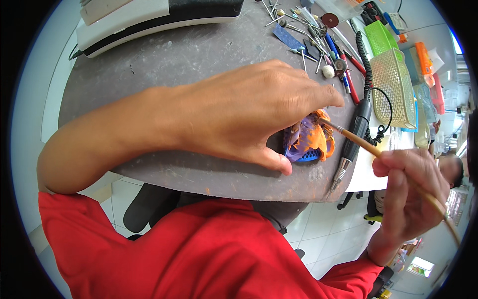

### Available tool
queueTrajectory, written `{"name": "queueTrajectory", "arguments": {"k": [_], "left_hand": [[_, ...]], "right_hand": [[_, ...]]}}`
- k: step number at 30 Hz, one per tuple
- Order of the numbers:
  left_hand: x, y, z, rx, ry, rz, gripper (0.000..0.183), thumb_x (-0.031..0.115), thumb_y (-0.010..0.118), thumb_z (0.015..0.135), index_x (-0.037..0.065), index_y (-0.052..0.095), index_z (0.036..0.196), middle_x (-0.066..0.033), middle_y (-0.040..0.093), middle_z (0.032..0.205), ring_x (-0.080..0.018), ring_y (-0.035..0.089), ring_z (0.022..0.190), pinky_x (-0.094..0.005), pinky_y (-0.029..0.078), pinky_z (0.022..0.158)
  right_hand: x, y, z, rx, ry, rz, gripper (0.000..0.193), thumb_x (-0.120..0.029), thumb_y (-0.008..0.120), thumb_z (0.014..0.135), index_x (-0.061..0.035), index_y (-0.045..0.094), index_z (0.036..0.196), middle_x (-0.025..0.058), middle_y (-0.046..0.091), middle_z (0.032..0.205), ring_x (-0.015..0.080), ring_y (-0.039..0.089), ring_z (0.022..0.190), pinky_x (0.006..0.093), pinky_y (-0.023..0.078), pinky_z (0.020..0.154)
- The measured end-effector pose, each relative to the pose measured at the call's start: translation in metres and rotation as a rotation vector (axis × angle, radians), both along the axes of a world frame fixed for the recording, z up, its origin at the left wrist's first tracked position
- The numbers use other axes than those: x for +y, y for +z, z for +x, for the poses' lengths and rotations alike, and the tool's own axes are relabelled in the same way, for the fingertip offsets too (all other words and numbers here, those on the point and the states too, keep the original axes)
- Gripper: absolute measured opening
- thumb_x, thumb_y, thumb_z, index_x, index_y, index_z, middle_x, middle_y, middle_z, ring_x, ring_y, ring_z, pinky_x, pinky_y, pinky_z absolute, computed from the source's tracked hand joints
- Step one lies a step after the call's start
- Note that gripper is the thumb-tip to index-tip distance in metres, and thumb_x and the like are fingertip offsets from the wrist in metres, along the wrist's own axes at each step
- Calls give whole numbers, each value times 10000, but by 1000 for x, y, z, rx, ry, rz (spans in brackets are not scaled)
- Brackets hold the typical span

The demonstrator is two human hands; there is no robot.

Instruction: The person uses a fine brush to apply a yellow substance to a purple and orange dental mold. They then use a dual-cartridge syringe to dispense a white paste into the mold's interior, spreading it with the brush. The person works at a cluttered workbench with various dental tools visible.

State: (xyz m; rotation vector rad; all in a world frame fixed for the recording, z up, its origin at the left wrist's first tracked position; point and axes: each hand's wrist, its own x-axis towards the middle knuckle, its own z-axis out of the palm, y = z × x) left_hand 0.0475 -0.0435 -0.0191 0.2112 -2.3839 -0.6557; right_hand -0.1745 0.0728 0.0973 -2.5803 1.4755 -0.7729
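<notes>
My right hand (pixel 411 192) grips a thin paintbrush (pixel 366 144) with a wooden handle and a metal ferrule. The brush tip meets the upper right part of a crumpled-looking orange and purple piece (pixel 313 135), whose exact kind I cannot make out. Under it shows a blue perforated base (pixel 307 155) on the grey tabletop. Over the table from the left reaches my left hand (pixel 249 102), thumb and forefinger spread apart around the piece's left and far sides. Its other fingers are mostly hidden. Whether the thumb touches the blue base is unclear.
Right of the piece lies a black rotary handpiece (pixel 356 132) with a coiled cord. Loose burs, discs and pens (pixel 318 45) lie scattered at the back. Plastic baskets (pixel 393 87) stand at the right, a white and black device (pixel 159 22) back left. Another person (pixel 450 169) is far right.
</notes>
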Motion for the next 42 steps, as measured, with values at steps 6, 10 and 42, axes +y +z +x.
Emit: {"name": "queueTrajectory", "arguments": {"k": [6, 10, 42], "left_hand": [[-1, 1, -1, 17, 10, -2, 763, 190, 886, 659, -9, 499, 1286, -181, 650, 915, -384, 646, 944, -461, 488, 861], [-3, 1, -3, 15, 19, -11, 763, 194, 891, 654, -29, 507, 1275, -203, 655, 906, -402, 656, 916, -462, 505, 834], [-9, 4, -1, -77, 4, 139, 1046, 332, 943, 591, 96, 437, 1476, -137, 711, 1208, -360, 603, 1211, -473, 419, 1087]], "right_hand": [[11, -6, 5, 71, 39, -75, 136, 60, 615, 825, 80, 688, 938, 155, 693, 728, 238, 679, 644, 314, 545, 603], [15, -7, -1, 102, 46, -73, 140, 74, 622, 811, 91, 681, 936, 161, 697, 736, 252, 684, 629, 317, 551, 586], [-13, 2, -20, -5, 87, -17, 110, -7, 601, 912, 69, 679, 927, 114, 676, 700, 157, 622, 612, 255, 474, 600]]}}
